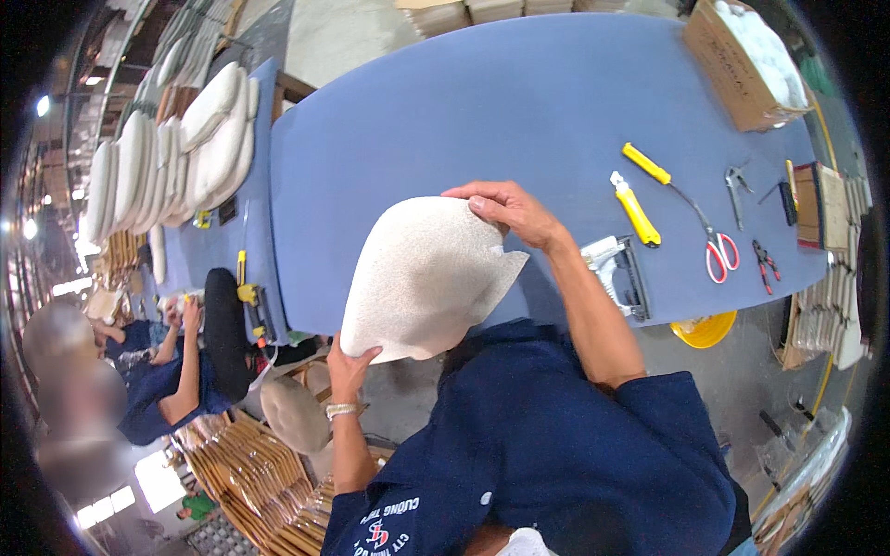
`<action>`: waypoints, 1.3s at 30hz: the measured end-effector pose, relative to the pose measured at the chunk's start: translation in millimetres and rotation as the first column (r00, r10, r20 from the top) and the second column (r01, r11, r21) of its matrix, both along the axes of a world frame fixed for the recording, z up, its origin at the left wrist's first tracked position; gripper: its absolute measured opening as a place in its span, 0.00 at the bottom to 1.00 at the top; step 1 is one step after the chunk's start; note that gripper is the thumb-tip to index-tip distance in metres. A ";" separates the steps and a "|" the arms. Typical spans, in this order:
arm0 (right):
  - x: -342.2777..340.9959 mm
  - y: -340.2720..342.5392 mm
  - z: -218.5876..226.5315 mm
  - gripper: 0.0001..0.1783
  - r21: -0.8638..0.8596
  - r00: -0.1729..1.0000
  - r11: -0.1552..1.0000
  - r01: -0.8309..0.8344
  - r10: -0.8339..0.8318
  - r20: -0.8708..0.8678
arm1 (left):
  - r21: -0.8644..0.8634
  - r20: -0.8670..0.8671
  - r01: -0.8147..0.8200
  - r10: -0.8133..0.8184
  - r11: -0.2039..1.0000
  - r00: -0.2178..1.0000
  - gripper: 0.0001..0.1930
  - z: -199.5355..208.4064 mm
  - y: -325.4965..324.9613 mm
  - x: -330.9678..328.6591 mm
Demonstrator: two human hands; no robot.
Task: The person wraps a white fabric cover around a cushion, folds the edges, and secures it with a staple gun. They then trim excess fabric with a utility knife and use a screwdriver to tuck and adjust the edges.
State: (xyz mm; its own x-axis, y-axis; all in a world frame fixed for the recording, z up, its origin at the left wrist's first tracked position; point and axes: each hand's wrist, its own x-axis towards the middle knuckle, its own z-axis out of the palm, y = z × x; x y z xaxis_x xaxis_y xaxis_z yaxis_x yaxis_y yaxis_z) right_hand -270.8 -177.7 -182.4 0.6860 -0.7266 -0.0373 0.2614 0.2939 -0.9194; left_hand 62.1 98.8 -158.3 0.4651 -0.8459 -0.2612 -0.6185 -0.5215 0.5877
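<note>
A cream, textured fabric-covered pad, rounded at its far end and with uneven, loose-looking edges on its right and near sides, is held in front of my body above the near edge of the blue table. At its near left corner, my left hand grips the edge, thumb on top. My right hand has the far right edge, thumb on the upper face and fingers partly hidden. Just right of my right forearm lies a staple gun.
Tools on the blue table include a yellow utility knife, a yellow-handled screwdriver, red-handled scissors and pliers. A cardboard box sits far right. Cream cushions are stacked left, near a co-worker.
</note>
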 end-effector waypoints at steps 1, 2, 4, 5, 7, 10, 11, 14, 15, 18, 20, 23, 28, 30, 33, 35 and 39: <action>3.5 4.1 9.2 0.22 0.007 0.996 1.000 -0.026 0.026 0.080 | -0.064 0.034 0.014 -0.012 0.998 0.999 0.33 0.0 2.1 2.8; 7.7 8.3 16.1 0.25 0.013 0.986 0.999 -0.053 0.050 0.159 | -0.125 0.068 0.031 -0.023 0.992 0.997 0.32 -0.5 1.6 5.8; 12.5 15.7 29.6 0.30 0.013 0.950 0.994 -0.110 0.101 0.295 | -0.268 0.073 0.031 -0.011 0.963 0.997 0.30 -2.0 -15.0 2.6; 15.3 21.6 37.3 0.32 0.013 0.925 0.990 -0.141 0.128 0.358 | -0.344 0.047 0.008 0.009 0.939 0.999 0.29 2.2 -30.8 -3.0; 26.2 32.7 47.9 0.36 -0.016 0.876 0.982 -0.187 0.174 0.451 | -0.451 0.082 0.032 0.006 0.892 0.997 0.29 11.5 -63.2 -2.6; 42.4 63.0 60.1 0.37 0.001 0.824 0.969 -0.246 0.208 0.526 | -0.526 0.077 0.033 0.009 0.850 0.997 0.29 7.7 -87.6 10.9; 44.6 70.0 62.7 0.37 0.024 0.828 0.967 -0.252 0.202 0.524 | -0.559 0.073 0.032 0.010 0.829 0.997 0.28 0.1 -88.0 21.1; 44.5 84.6 53.5 0.38 0.073 0.886 0.984 -0.165 0.115 0.450 | -0.436 0.046 -0.042 0.069 0.899 0.997 0.29 -4.3 -104.4 19.8; 47.7 86.0 38.6 0.39 0.055 0.920 0.993 -0.103 0.074 0.386 | -0.399 0.059 -0.027 0.055 0.916 0.997 0.29 -10.5 -113.3 15.8; 46.1 88.1 23.2 0.38 0.266 0.867 0.964 0.008 -0.140 0.478 | -0.165 0.069 0.024 -0.013 0.986 0.998 0.31 -17.7 -144.7 -1.0; 39.0 84.0 13.9 0.35 0.398 0.785 0.915 0.066 -0.293 0.545 | -0.095 -0.065 0.018 -0.024 0.995 0.998 0.32 -17.5 -164.2 -23.8; 21.9 72.7 -3.6 0.34 0.283 0.898 0.922 0.265 -0.343 0.276 | 0.001 -0.083 0.011 -0.011 1.000 0.997 0.33 -50.6 -176.6 -43.3; -23.5 82.3 -87.7 0.30 0.451 0.850 0.721 0.527 -0.462 -0.254 | -0.131 0.126 0.153 -0.137 0.979 0.983 0.33 -128.6 -104.1 -53.0; -40.7 99.9 -111.8 0.28 0.411 0.812 0.703 0.581 -0.461 -0.359 | -0.183 0.234 0.114 -0.069 0.977 0.970 0.31 -133.4 -62.2 -48.3; -40.4 121.9 -109.7 0.27 0.377 0.816 0.728 0.572 -0.458 -0.353 | -0.192 0.276 -0.111 0.162 0.975 0.947 0.31 -131.9 22.9 -40.7; -31.0 120.8 -121.8 0.28 0.313 0.790 0.744 0.590 -0.454 -0.411 | -0.085 0.056 -0.452 0.457 0.888 0.888 0.33 -139.8 58.4 -40.5; -13.7 97.5 -122.1 0.29 0.218 0.763 0.804 0.554 -0.384 -0.520 | 0.286 -0.503 -0.782 0.782 0.554 0.369 0.40 -157.7 103.2 -50.7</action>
